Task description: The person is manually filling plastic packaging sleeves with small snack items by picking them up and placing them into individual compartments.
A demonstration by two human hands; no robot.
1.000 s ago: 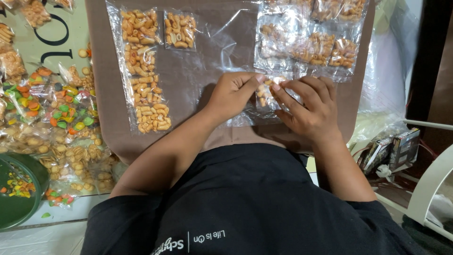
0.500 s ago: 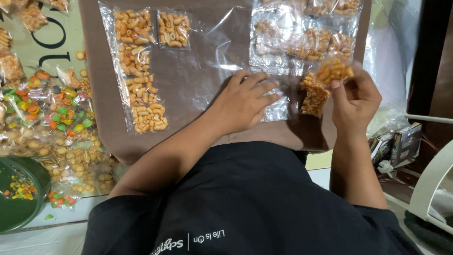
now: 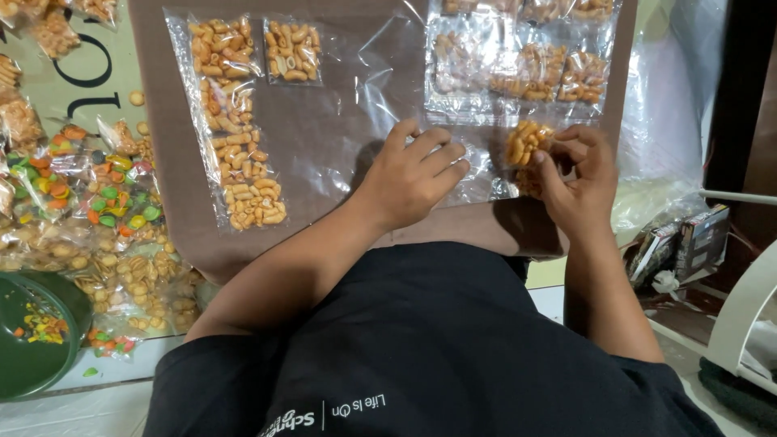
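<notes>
My right hand (image 3: 576, 180) grips a small clear packet of orange tube-shaped snacks (image 3: 524, 146) just above the brown board (image 3: 324, 137). My left hand (image 3: 411, 174) lies flat with fingers spread on a clear plastic sheet (image 3: 380, 89) spread over the board. A long strip of filled snack packets (image 3: 235, 121) lies on the board's left side, with a single packet (image 3: 293, 51) beside its top. More filled packets (image 3: 518, 65) lie in a sheet at the top right.
Left of the board lies a heap of packets with coloured candies (image 3: 105, 194) and round beige snacks (image 3: 129, 275). A green bowl (image 3: 32, 356) sits at the lower left. Small boxes (image 3: 688, 243) and a white curved frame (image 3: 745, 307) stand at the right.
My right hand pulled a filled packet off the sheet, lifted it to the right, then brought it back down near the sheet. My left hand flattened onto the plastic.
</notes>
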